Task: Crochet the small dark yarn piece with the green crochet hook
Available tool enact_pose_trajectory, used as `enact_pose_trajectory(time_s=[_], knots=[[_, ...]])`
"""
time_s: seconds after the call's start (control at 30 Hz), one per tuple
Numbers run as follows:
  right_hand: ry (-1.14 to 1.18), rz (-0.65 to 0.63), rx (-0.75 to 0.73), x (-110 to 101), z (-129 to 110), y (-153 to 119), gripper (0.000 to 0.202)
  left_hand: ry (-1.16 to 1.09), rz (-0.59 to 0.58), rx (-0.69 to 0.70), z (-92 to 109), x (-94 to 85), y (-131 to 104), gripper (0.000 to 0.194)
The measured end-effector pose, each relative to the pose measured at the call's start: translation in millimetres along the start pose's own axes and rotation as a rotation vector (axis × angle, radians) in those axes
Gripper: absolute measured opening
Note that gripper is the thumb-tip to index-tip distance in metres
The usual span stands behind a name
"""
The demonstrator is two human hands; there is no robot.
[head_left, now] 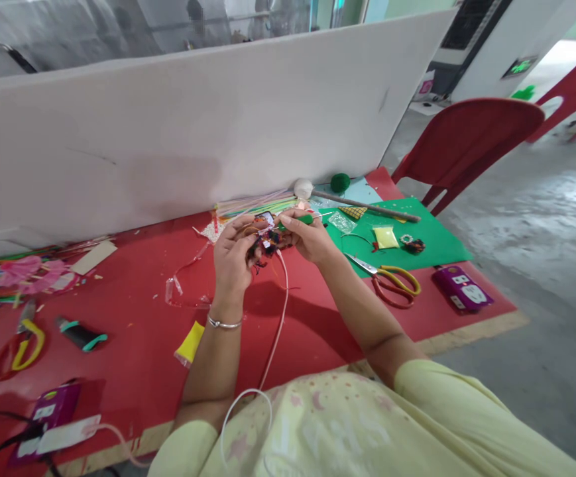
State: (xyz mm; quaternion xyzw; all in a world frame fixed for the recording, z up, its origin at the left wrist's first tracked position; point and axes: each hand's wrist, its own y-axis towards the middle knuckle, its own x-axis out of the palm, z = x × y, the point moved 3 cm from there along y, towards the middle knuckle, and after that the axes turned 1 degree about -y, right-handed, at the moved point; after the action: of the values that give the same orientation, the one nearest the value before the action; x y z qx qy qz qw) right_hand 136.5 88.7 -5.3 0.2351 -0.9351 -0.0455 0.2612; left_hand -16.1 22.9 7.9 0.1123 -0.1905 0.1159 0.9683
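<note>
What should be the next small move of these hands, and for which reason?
Perhaps guide the green-handled tool carefully to the dark bundle: the left hand holds the bundle, and the right hand grips the tool close beside it. Contact is unclear.

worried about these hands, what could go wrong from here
The slim green-handled metal tool could slip and poke the left hand. The pale pink cord running up to the dark multicoloured tangled bundle might snag and tug it. The metal scissors with red and yellow handles, blades pointing toward the right forearm, could nick it.
</note>
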Motion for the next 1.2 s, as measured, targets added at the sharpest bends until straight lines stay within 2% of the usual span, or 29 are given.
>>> enact_pose_trajectory(time_s=[0.1,0.17,0.3,0.4,0.43,0.5,0.6,0.67,0.8,0.93,1.0,1.07,1.13,1.2], knots=[[-0.009,0.009,-0.004,-1.9,0.9,1.1,0.038,0.050,0.025,0.052,-0.7,-3.3,1.1,0.019],[-0.007,0.014,-0.001,-2.9,1.7,1.8,0.038,0.194,0.028,0.134,-2.2,-7.8,2.4,0.011],[0.001,0.021,0.005,-2.4,2.0,1.4,0.037,0.617,0.039,0.419,-2.0,-15.2,4.3,0.025],[0.001,0.005,0.004,-0.7,1.6,0.6,0.035,0.750,0.013,0.532,-1.6,-13.9,4.2,0.035],[-0.002,0.002,0.003,-0.3,1.5,0.6,0.035,0.731,0.003,0.509,-1.9,-12.9,4.1,0.037],[-0.008,0.015,-0.009,-0.1,1.0,0.9,0.036,0.596,-0.026,0.365,-3.3,-10.3,4.0,0.036],[-0.021,0.055,-0.048,0.5,-1.2,0.9,0.037,0.244,-0.074,0.076,-6.0,-4.7,2.4,0.034],[-0.063,0.073,-0.095,2.1,-4.2,-0.7,0.036,0.058,-0.084,-0.032,-5.5,-0.8,1.3,0.038],[-0.238,0.018,-0.194,6.5,-10.1,-7.1,0.030,-0.088,-0.063,-0.062,-1.7,1.2,1.7,0.047],[-0.265,-0.123,-0.168,7.1,-6.6,-10.1,0.036,-0.125,-0.056,-0.031,3.7,-2.1,2.0,0.048],[-0.242,-0.112,-0.136,5.6,-3.7,-9.4,0.036,-0.134,-0.078,-0.050,6.2,-2.4,1.1,0.047],[-0.226,-0.048,-0.113,4.4,-2.1,-8.5,0.034,-0.134,-0.080,-0.064,8.7,-1.9,0.0,0.044],[-0.214,-0.013,-0.099,5.0,-2.2,-8.3,0.030,-0.122,-0.052,-0.056,10.9,-1.9,-0.6,0.041],[-0.194,-0.034,-0.093,7.2,-3.4,-8.9,0.029,-0.117,-0.022,-0.056,11.5,-2.8,-0.2,0.039]])
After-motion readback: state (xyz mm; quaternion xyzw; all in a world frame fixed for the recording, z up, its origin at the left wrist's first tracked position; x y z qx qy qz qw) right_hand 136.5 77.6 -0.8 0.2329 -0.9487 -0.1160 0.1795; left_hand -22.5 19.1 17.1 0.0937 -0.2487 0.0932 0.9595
